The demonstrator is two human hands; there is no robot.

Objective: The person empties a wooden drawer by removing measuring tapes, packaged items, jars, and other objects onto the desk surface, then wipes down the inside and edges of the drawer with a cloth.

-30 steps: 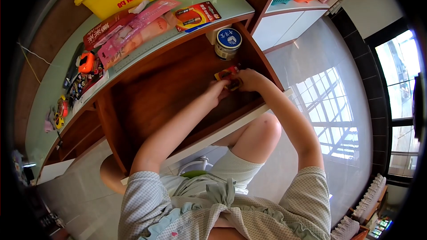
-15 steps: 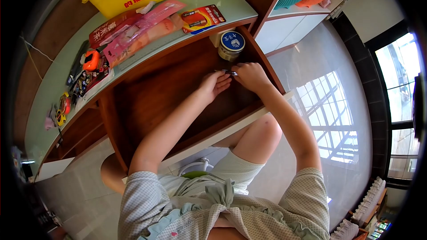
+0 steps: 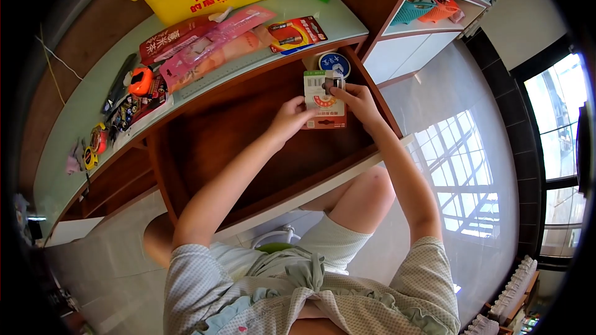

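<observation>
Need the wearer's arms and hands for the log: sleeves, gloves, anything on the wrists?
Left hand and right hand: bare, no gloves. No watch, bracelet or cable visible on either wrist. Forearms uncovered. Short, loose sleeves end near the elbows: pale fabric, fine check-like pattern, no visible markings. Nails too small to judge.

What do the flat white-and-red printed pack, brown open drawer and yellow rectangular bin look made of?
Printed pack: probably matte paperboard; thin, flat, print-covered. Brown drawer: wood or veneer, satin; reddish-brown, soft sheen, which one unclear. Yellow bin: likely moulded plastic, smooth; even colour, outturned lip.
</observation>
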